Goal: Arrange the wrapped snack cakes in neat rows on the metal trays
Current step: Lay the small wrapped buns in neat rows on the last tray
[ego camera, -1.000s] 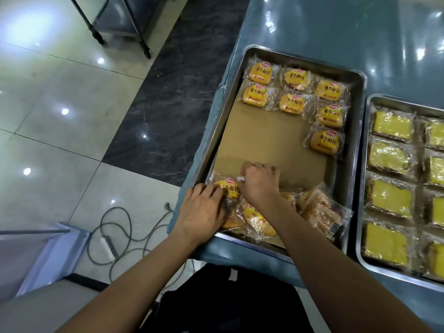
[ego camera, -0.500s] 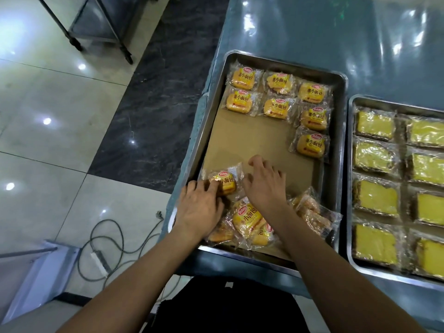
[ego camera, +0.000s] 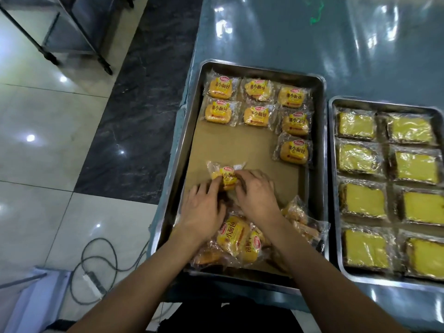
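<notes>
Bare brown paper liner (ego camera: 240,145) lies open across the middle of the left steel tray (ego camera: 192,121), between the rows of yellow wrapped snack cakes (ego camera: 255,115) at the far end and the loose heap of packets (ego camera: 236,239) nearest the person. The right steel tray (ego camera: 332,164) is packed full. Beyond both, the glossy teal table (ego camera: 276,37) is open.

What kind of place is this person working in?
Probably a commercial food-prep or catering area: two rectangular metal trays, the left tray with wrapped yellow snack cakes, the right tray with wrapped yellow cake slices, a glossy teal table, polished floor tiles.
</notes>
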Motion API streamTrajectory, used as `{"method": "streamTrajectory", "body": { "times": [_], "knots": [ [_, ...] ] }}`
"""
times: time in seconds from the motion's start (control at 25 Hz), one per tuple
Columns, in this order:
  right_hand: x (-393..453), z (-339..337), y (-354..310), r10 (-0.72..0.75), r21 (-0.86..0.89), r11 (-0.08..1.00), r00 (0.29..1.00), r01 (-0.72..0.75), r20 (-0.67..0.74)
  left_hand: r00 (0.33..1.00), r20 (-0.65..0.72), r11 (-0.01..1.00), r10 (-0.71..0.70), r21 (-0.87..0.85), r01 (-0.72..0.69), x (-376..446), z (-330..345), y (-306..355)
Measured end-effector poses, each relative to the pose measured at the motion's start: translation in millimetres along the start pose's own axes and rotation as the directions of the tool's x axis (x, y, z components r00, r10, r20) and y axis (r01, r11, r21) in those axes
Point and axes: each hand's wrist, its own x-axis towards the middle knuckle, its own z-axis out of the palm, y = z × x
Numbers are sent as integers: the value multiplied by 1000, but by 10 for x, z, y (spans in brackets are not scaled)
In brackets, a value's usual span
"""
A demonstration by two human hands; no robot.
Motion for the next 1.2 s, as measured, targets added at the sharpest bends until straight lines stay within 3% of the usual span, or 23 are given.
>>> {"method": "streamTrajectory", "body": {
  "times": [0.12, 0.24, 0.36, 0.48, 0.64, 1.2],
  "knots": [
    [147, -146, 190, 62, -30, 997, 994, -65, -92, 998, -27, 998, 62, 22, -61, 409, -83, 216],
    [281, -249, 328, 109, -194, 972, 984, -134, -138, 997, 53, 991, 64, 117, -70, 727, -87, 328],
    [265, -268, 370, 25, -322, 943, 985, -79, -168, 994, 55, 976, 92, 193, -101, 780, -55, 309],
    [159, -160, 373, -69, -375, 927, 990, 20, -119, 984, 53, 963, 169, 202, -177, 689, 9, 305],
    [187, -36, 405, -44, -387, 922, 999, 30, -27, 981, 158, 970, 113, 198, -143, 701, 143, 283],
    [601, -258, 535, -49, -406, 912, 998, 58, 32, 974, 210, 968, 88, 214, -133, 1172, 0, 430]
  ]
}}
